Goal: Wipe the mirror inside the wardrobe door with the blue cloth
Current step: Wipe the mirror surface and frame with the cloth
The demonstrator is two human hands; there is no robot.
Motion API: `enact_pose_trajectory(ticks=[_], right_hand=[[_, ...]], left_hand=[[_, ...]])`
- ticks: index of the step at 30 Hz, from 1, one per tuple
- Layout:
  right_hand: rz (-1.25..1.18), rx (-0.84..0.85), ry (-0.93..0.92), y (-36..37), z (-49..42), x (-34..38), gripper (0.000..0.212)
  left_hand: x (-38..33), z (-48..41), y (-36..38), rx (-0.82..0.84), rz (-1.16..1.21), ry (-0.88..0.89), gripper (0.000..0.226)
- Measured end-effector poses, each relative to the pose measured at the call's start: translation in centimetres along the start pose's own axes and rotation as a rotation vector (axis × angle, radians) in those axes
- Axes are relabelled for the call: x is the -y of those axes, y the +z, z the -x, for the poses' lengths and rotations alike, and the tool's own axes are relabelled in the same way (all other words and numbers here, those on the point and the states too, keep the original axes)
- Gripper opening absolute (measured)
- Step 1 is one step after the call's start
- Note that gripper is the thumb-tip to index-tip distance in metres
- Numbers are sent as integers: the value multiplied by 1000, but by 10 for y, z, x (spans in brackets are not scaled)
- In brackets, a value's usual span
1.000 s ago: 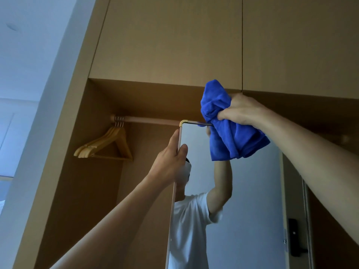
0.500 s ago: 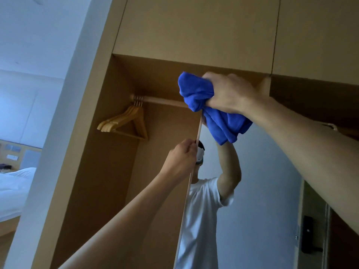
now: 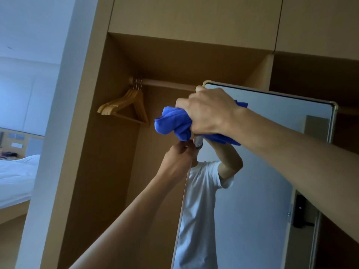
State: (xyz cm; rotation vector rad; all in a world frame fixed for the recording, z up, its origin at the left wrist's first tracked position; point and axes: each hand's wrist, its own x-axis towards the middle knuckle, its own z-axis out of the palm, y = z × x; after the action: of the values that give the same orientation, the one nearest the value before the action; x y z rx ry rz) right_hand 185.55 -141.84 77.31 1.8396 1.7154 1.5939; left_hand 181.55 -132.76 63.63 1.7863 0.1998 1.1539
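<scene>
Right hand [image 3: 210,111], seen from the head camera, has its fingers curled tight round the blue cloth [image 3: 174,122], which is bunched into a wad at the upper left edge of the mirror [image 3: 262,162]. Part of the wad hangs past the frame, and a flap lies on the glass beyond the wrist. Just below it the left hand [image 3: 180,153] pinches the mirror's thin left edge, fingers wrapped round the frame to steady the panel. The mirror stands out from the open wardrobe [image 3: 108,171], in front of the rail [image 3: 167,85] where wooden hangers [image 3: 124,107] are bunched at the far left. The likely trouble is that the cloth is wadded rather than flat, so only a small patch meets the glass and a stroke may leave streaks or missed bands. Because half the wad is off the edge, a downward pass could slide off the frame or run into the left hand's knuckles directly beneath. A hard push could also swing the panel if that pinch gives.
</scene>
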Motion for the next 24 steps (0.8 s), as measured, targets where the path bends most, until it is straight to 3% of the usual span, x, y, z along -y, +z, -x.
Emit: enact_pose_trajectory(ticks=[2,9,17,24], right_hand=[[-5,32,-10,8,8,14,28],[49,25,27,16,17,31,32],[67,-99,191,-17,-23,-18,30],[93,-110,103,3,6,14,33]], left_hand=[[7,7,1,-2,30,-17,64],[34,23,2,23,-73,-34,21],[50,40,0,26,-93,-12,16],[69,54,2,30,-91,-26,17]])
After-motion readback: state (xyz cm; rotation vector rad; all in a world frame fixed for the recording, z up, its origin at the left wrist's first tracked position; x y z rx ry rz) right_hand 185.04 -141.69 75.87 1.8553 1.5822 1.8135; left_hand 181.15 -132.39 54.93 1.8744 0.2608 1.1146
